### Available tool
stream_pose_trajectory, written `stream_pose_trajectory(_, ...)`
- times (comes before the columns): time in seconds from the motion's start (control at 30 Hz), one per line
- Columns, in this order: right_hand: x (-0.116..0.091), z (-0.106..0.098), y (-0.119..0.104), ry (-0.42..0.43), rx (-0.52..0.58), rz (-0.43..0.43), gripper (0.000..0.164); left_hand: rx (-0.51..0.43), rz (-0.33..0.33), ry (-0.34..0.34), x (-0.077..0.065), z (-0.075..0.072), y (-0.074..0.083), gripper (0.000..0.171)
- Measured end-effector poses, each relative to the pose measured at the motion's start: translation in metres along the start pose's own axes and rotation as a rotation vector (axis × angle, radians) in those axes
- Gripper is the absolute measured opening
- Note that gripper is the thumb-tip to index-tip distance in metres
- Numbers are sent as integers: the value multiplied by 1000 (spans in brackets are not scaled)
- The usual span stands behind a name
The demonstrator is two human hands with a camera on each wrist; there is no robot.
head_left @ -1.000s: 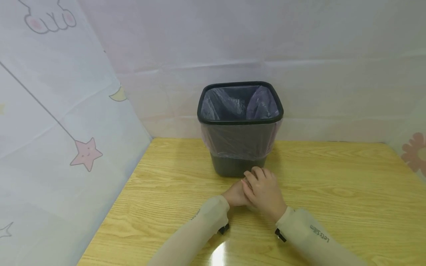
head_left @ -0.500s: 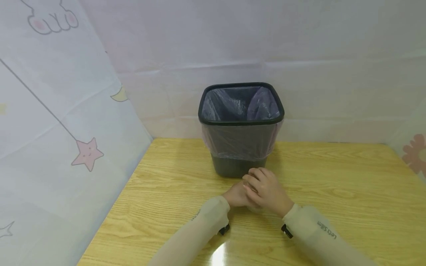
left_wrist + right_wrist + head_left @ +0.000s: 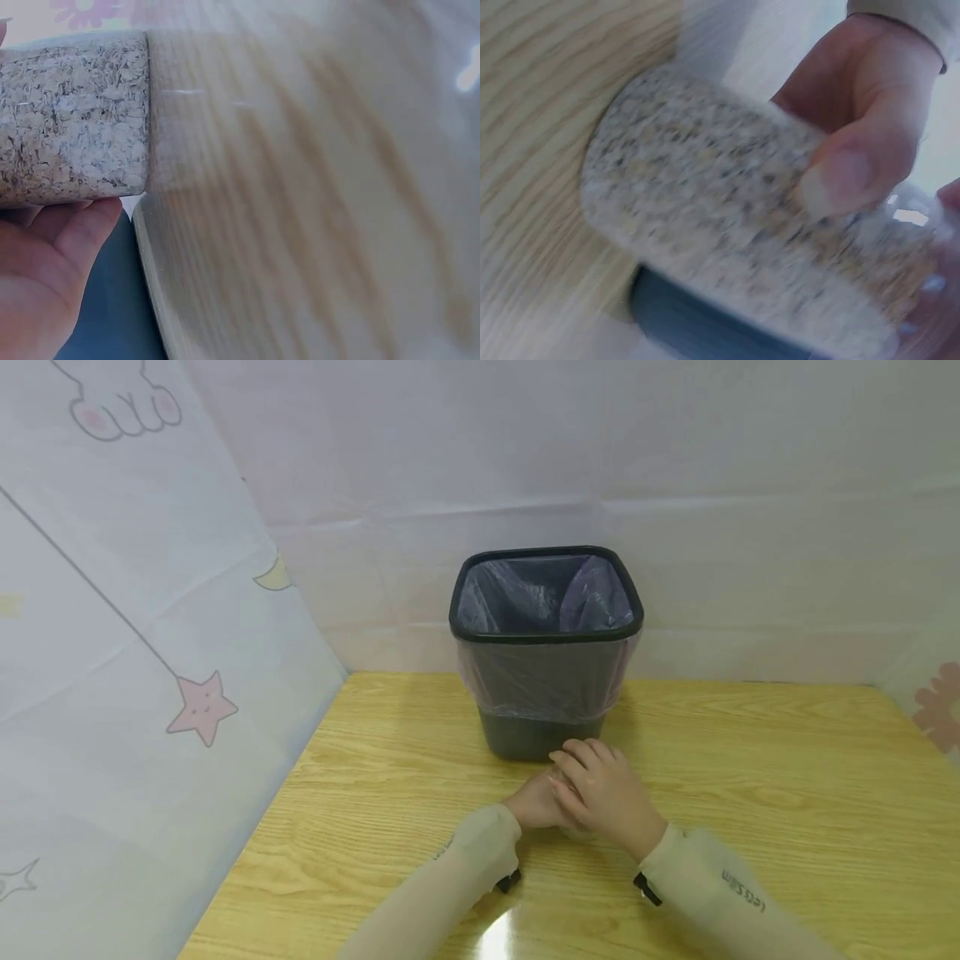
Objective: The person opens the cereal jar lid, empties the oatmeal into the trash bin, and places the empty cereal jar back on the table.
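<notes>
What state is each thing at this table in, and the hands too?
Dark grey plastic bin: upright, open-topped
Translucent pinkish plastic bag: lining the bin, hanging down outside
Clear cylindrical container of speckled flakes: held; whether closed, cannot tell
Left hand: holding the container
Right hand: gripping the container

The container point(image 3: 720, 199) looks clear, glossy plastic (the table point(image 3: 375, 777), shiny wood).

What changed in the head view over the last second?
The right hand turned slightly, its wrist and sleeve swinging out to the right; its fingers stayed by the left hand. No release is visible: the wrist views now show both hands holding a clear container of speckled flakes. The left hand and the lined black bin stayed put.
</notes>
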State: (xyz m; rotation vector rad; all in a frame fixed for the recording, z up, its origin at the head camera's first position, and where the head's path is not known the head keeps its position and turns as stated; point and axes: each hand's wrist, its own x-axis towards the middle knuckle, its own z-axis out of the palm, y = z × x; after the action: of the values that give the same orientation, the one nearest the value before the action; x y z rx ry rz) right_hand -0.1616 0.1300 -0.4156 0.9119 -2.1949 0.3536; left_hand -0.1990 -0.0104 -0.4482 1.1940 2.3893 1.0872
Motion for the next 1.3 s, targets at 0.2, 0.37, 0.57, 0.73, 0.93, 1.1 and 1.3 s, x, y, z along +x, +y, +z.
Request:
stream_pose_trajectory(0.2,5,1,-14,43,-62,161,34,66,1,22,0,0,-1,79)
stream_pose_trajectory(0.37,6,6,-20,65,-90,261,34,93,-1,52,1,1,-3,75)
stream_pose_trajectory(0.57,5,11,-13,110,-100,204,31,34,16,42,2,1,-5,74)
stream_pose_trajectory(0.73,5,9,-9,136,-58,138,28,-12,16,28,1,-1,-4,77)
stream_pose_trajectory(0.93,2,12,0,127,14,70,34,-62,18,-19,1,-3,-4,79)
stream_pose_trajectory(1.1,1,13,9,137,76,-25,43,-56,57,-28,2,-3,-4,73)
stream_pose_trajectory(1.3,2,12,18,102,153,-109,50,-54,45,-40,5,-3,-5,64)
